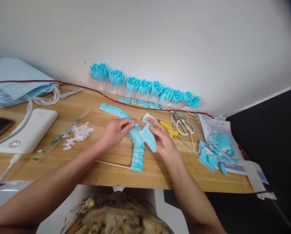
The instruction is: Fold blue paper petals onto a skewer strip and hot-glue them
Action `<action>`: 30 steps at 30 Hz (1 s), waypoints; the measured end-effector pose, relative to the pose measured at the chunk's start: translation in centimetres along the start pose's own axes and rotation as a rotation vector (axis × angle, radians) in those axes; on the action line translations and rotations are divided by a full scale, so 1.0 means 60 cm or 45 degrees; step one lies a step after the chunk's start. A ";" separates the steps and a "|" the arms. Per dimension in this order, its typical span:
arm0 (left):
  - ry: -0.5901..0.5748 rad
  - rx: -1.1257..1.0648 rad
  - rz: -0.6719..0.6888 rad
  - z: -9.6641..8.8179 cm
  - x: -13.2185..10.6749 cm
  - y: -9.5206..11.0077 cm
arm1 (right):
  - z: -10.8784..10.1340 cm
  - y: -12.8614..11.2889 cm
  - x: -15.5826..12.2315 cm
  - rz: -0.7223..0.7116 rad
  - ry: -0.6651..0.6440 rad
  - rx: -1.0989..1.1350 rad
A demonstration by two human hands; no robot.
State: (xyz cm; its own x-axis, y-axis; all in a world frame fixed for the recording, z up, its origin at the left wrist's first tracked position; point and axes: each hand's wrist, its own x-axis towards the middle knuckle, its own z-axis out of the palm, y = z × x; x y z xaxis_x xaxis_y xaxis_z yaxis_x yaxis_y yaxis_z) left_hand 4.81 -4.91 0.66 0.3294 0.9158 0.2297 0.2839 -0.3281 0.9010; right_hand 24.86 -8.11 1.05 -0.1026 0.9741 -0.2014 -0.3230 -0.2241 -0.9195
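Note:
My left hand [116, 130] is closed, with thumb and forefinger pinching the edge of a light blue fabric petal [136, 134]. Facing it, my right hand [163, 137] grips a blue fabric piece [149, 139] with a pointed lower end. A second folded piece, pale on one side, sticks out above the right fingers. Beneath the hands, a row of overlapping blue petals [137, 157] runs down towards the table's front edge. Another row of petals [115, 110] curves away to the upper left.
Blue flowers on sticks [145, 86] line the wall, with small blue rolls [140, 103] before them. Right are a yellow glue gun [168, 129], scissors [185, 125] and blue scraps [220, 144]. Left lie white paper bits [79, 134], a power bank [29, 130] and stacked face masks [18, 76].

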 end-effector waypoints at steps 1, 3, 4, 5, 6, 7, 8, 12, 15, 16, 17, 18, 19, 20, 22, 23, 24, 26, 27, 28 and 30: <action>0.012 -0.018 -0.024 0.000 0.001 -0.001 | -0.001 0.000 0.001 -0.022 0.019 0.010; 0.015 -0.092 -0.073 -0.001 0.002 0.000 | -0.005 0.000 0.001 -0.085 0.062 0.023; 0.013 -0.141 -0.094 -0.001 0.003 0.001 | -0.007 0.000 0.001 -0.128 0.079 0.020; 0.014 -0.186 -0.112 -0.001 0.003 0.002 | -0.009 -0.002 0.000 -0.180 0.089 0.011; 0.018 -0.224 -0.128 -0.001 0.004 0.003 | -0.012 -0.005 -0.002 -0.235 0.087 -0.002; 0.024 -0.257 -0.145 -0.001 0.005 0.004 | -0.015 -0.009 -0.003 -0.290 0.076 -0.013; 0.036 -0.286 -0.162 -0.002 0.006 0.005 | -0.019 -0.013 -0.005 -0.336 0.059 -0.023; 0.089 -0.404 -0.220 -0.005 0.010 0.004 | -0.025 -0.029 -0.010 -0.409 0.025 -0.032; 0.098 -0.473 -0.268 -0.006 0.011 0.003 | -0.019 -0.027 -0.012 -0.356 0.057 -0.055; 0.093 -0.483 -0.283 -0.006 0.010 0.003 | -0.016 -0.024 -0.012 -0.324 0.051 -0.069; 0.086 -0.488 -0.292 -0.006 0.009 0.004 | -0.013 -0.020 -0.013 -0.295 0.026 -0.082; 0.078 -0.491 -0.294 -0.006 0.008 0.005 | -0.009 -0.016 -0.013 -0.269 -0.015 -0.095; 0.070 -0.492 -0.292 -0.005 0.007 0.007 | -0.006 -0.012 -0.013 -0.247 -0.070 -0.111; 0.057 -0.493 -0.289 -0.005 0.006 0.009 | -0.002 -0.008 -0.014 -0.231 -0.127 -0.131; 0.023 -0.504 -0.286 -0.005 0.004 0.015 | 0.003 -0.001 -0.014 -0.222 -0.207 -0.193; 0.001 -0.514 -0.287 -0.004 0.003 0.017 | 0.005 0.002 -0.014 -0.223 -0.226 -0.233; -0.019 -0.526 -0.289 -0.003 0.003 0.019 | 0.006 0.004 -0.013 -0.228 -0.233 -0.267; -0.052 -0.550 -0.281 -0.001 0.003 0.020 | 0.007 0.009 -0.011 -0.249 -0.221 -0.315; -0.063 -0.557 -0.272 0.001 0.002 0.020 | 0.007 0.011 -0.010 -0.260 -0.210 -0.335; -0.075 -0.562 -0.262 0.003 0.002 0.019 | 0.006 0.013 -0.008 -0.271 -0.194 -0.353; -0.098 -0.575 -0.247 0.005 0.002 0.017 | 0.004 0.017 -0.006 -0.279 -0.161 -0.391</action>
State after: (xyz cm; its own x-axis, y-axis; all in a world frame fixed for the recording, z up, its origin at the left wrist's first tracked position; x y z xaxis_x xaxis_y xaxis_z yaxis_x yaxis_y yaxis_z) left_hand 5.42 -5.22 1.48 0.3797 0.9246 0.0295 -0.0665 -0.0045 0.9978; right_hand 24.36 -8.69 0.25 -0.1839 0.9823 0.0364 -0.0555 0.0266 -0.9981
